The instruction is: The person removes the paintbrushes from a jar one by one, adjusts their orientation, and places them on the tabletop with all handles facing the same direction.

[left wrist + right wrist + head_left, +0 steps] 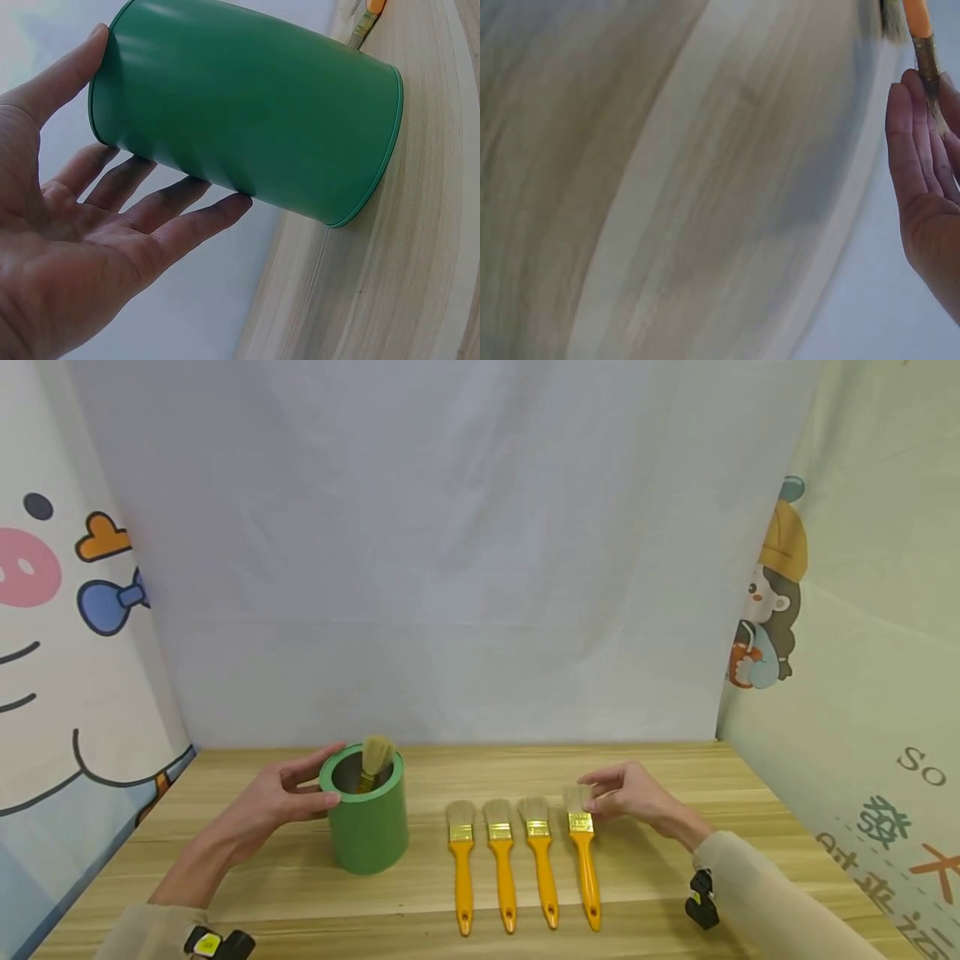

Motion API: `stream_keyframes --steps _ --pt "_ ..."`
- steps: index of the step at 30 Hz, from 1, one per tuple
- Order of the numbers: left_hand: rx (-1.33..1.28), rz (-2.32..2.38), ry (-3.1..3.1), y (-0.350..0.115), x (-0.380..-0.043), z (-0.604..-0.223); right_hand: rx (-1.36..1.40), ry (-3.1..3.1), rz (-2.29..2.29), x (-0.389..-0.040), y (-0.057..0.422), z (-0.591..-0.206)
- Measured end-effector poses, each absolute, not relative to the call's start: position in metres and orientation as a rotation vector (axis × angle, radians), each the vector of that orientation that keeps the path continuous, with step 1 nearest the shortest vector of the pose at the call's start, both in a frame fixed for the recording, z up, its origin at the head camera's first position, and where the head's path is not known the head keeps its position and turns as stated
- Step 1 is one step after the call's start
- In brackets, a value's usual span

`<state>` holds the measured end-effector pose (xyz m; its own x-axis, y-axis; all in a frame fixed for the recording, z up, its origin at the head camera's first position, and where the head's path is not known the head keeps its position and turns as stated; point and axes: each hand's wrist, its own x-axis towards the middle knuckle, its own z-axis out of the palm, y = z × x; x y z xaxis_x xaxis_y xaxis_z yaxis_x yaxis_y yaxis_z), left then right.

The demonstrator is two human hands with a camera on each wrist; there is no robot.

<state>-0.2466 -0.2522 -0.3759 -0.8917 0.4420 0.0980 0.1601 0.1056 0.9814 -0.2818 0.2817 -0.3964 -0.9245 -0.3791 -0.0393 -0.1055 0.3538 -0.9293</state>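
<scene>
My left hand [288, 789] holds a green can [369, 831] from its left side. In the left wrist view, the thumb is at the can's rim and the other fingers [180, 225] lie along its wall. A paintbrush [375, 756] stands in the can, bristles up; its handle is hidden inside. My right hand [626, 793] pinches the bristle end of the rightmost paintbrush [585, 852], whose yellow handle points toward me. In the right wrist view, that brush's metal band [925, 58] shows just above the fingertips.
Left of the pinched brush, three more yellow-handled paintbrushes, a left one [462, 868], a middle one [503, 868] and a right one [542, 868], lie in a row on the wooden table [420, 935]. A pale cloth [450, 568] hangs behind the table, with printed sheets at both sides.
</scene>
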Motion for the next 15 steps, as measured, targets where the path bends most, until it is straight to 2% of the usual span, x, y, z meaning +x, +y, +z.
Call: stream_keyframes --steps 15 --pt "0.601 1.857 2.17 -0.252 -0.245 -0.374 -0.461 2.461 -1.464 -0.287 0.277 -0.409"
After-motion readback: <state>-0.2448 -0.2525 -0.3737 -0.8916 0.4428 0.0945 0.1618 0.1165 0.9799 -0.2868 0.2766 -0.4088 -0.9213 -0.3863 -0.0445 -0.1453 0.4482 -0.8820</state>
